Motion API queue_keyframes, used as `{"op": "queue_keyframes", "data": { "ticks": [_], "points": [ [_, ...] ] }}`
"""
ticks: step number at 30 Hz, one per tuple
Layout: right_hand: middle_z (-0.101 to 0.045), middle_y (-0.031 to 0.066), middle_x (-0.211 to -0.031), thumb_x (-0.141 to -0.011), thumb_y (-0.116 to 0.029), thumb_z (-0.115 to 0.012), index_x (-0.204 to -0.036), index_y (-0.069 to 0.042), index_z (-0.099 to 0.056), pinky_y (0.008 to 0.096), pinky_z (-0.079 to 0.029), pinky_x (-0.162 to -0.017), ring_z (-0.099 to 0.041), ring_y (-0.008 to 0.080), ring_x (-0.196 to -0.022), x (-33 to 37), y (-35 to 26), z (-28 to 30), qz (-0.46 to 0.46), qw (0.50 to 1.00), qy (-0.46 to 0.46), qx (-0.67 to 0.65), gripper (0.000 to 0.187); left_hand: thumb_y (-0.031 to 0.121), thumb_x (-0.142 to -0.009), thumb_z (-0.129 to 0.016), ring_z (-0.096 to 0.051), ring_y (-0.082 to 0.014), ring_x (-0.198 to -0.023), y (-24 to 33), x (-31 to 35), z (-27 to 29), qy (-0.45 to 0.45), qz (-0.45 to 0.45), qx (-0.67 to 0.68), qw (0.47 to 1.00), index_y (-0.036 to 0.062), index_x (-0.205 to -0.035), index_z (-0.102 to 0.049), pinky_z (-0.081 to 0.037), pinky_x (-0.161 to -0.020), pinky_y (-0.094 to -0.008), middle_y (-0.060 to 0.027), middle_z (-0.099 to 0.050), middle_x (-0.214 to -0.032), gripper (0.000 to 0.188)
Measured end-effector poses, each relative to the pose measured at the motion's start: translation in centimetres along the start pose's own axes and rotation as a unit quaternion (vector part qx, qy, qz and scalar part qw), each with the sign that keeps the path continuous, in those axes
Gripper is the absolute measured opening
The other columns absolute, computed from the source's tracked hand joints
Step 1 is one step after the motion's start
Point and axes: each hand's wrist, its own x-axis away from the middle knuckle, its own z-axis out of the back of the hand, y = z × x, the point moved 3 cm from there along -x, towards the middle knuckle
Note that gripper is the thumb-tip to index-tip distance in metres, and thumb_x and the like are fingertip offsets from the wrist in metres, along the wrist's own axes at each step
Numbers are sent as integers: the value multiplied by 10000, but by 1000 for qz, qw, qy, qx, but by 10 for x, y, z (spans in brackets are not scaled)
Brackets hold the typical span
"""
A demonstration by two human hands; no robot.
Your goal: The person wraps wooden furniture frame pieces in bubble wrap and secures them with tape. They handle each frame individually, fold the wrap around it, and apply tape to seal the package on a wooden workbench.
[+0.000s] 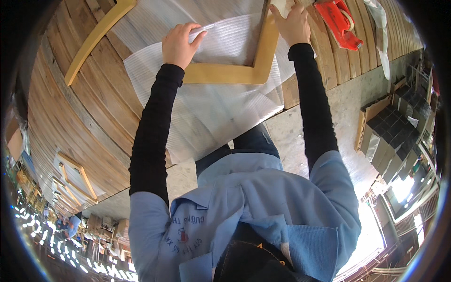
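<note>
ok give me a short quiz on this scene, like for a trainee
1. True or false: the red tool lies to the right of the tan frame.
2. Multiple choice: the forearm sleeves are a) black, b) red, c) white.
3. Fill in: an edge of the white sheet is gripped by the ___.

Key: 1. true; 2. a; 3. left hand.

white glare [370, 235] at lower right, fisheye-bent edges, dark corners

Golden-yellow frame [225, 73], striped white foam [225, 102]
</note>
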Motion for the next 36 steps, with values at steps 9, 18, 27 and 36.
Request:
{"op": "queue_keyframes", "data": {
  "ticks": [9, 18, 27, 36],
  "points": [
    [-721, 234, -1091, -789, -544, -781, -1193, 68, -514, 474, -570, -894, -694, 422, -1068, -12, 20, -11, -79, 995, -43, 45, 780, 419, -900, -731, -691, -222, -894, -6, -24, -51, -121, 75, -27, 989, 243, -1055, -724, -439, -801, -466, 11, -708, -945, 234],
    [-669, 347, -995, -848, -388, -709, -1161, 157, -494, 513, -558, -800, -691, 462, -913, -77, 7, 4, 75, 997, -14, -14, 665, 410, -900, -739, -695, -263, -899, 0, -31, -57, -90, 46, -12, 995, 156, -1019, -749, -499, -767, -406, -52, -728, -959, 280],
    [-708, 95, -1059, -805, -276, -776, -1127, -36, -604, 417, -583, -813, -691, 322, -1015, 11, -14, 13, 550, 835, -15, -17, 437, 204, -876, -744, -629, -177, -859, 76, 16, 9, -49, -163, -15, 985, 257, -969, -770, -409, -926, -414, 44, -655, -854, 110],
    [-619, 14, -893, -760, -98, -667, -1007, -76, -659, 310, -558, -774, -655, 185, -899, 162, 78, 10, 489, 872, 13, -17, 248, 288, -834, -793, -624, -258, -937, 140, 83, -9, -134, -102, 14, 986, 135, -1094, -705, -470, -850, -396, -17, -644, -933, 314]
  ]
}}
